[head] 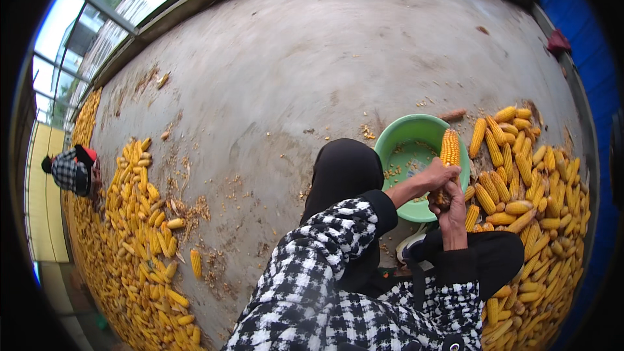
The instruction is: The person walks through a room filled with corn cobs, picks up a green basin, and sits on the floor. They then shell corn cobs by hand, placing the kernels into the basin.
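Over the right side of a green plastic basin (420,212), my left hand (440,174) is closed around the lower part of an upright ear of corn (450,146). Just below it, my right hand (452,204) grips a darker cob-like piece (441,198), mostly covered by the fingers; whether it is a separate cob cannot be told. Yellow kernels cover the visible upper part of the ear. Loose kernels (396,170) and a pale scrap lie on the basin's bottom.
Husked corn ears are heaped at the right (536,204) and left (146,234). A bare reddish cob (452,115) lies behind the basin. Scattered kernels dot the concrete floor (273,58). Another person (70,170) sits by the left heap. A blue wall (580,44) stands at right.
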{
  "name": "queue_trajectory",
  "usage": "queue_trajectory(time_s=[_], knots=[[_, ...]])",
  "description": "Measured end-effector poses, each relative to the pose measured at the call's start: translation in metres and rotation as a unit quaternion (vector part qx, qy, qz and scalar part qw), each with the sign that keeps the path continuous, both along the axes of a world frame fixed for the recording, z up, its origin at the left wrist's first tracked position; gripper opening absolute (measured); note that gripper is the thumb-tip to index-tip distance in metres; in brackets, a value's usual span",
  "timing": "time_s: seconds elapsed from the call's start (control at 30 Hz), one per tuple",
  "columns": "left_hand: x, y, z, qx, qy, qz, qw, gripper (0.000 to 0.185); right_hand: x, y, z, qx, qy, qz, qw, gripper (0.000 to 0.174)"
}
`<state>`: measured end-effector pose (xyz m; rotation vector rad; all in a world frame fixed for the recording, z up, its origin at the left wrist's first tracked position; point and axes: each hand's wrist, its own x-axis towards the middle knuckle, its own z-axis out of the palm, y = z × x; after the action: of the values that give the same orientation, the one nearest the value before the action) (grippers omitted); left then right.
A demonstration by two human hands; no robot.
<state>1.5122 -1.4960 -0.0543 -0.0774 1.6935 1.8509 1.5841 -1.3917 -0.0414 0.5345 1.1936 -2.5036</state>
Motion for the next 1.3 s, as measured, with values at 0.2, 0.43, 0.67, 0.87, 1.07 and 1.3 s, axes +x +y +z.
queue_trajectory(time_s=[0.2,0.43,0.67,0.87,1.07,1.3], knots=[[0.005,-0.007,0.005,0.076,-0.008,-0.045,0.996,0.026,0.000,0.003,0.004,-0.029,-0.008,-0.005,1.000,0.038],[-0.001,-0.017,0.014,0.112,-0.119,-0.066,0.984,0.050,0.000,-0.005,0.021,0.139,0.102,-0.044,0.984,0.062],[0.003,-0.010,0.007,-0.063,-0.096,-0.038,0.993,0.043,0.006,0.004,0.020,0.087,0.054,-0.004,0.995,0.064],[0.000,-0.021,0.005,-0.024,-0.105,-0.088,0.990,0.040,0.007,0.010,0.018,-0.025,0.003,-0.025,0.999,0.070],[0.004,-0.015,0.013,0.060,-0.134,-0.067,0.987,0.038,0.001,-0.001,0.002,0.197,0.107,-0.067,0.972,0.081],[0.004,-0.015,0.003,-0.019,-0.087,-0.081,0.993,0.043,0.005,0.001,-0.003,0.141,0.060,-0.035,0.988,0.090]])
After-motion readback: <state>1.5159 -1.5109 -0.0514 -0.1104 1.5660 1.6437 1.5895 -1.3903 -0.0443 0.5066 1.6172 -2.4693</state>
